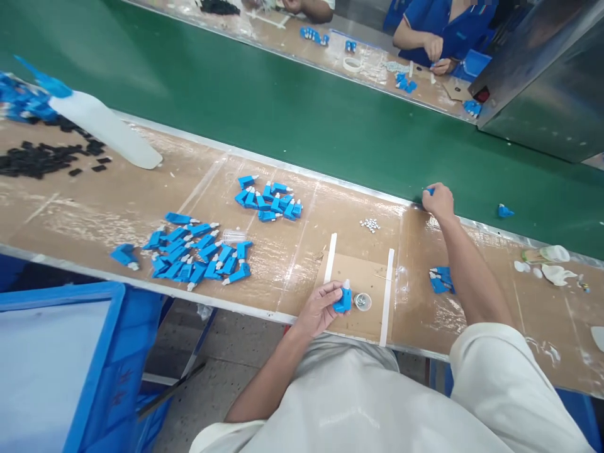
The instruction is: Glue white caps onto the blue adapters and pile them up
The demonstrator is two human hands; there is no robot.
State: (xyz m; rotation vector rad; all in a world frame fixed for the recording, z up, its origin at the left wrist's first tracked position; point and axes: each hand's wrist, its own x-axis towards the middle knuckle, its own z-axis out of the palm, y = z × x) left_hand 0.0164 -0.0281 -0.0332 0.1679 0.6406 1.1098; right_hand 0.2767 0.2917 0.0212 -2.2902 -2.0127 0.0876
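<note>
My left hand (pixel 321 309) is closed on a small blue plastic piece (pixel 343 301) and holds it upright, white tip upward, over a cardboard sheet (pixel 361 270). Beside it stands a small clear cup (pixel 363 302) with shiny bits inside. My right hand (pixel 438 201) reaches to the edge of the green belt (pixel 302 119), fingers closed round another blue piece (pixel 430 190), mostly hidden by the hand. A few blue pieces (pixel 440 280) lie by my right forearm. Tiny white parts (pixel 370 224) form a little heap beyond the cardboard.
Blue pieces lie in two groups, a near one (pixel 184 255) and a far one (pixel 271 201). A white bottle (pixel 108 129) leans by black parts (pixel 42 158) at left. One blue piece (pixel 504 211) rides the belt. A blue crate (pixel 117 352) stands lower left. Co-workers sit opposite.
</note>
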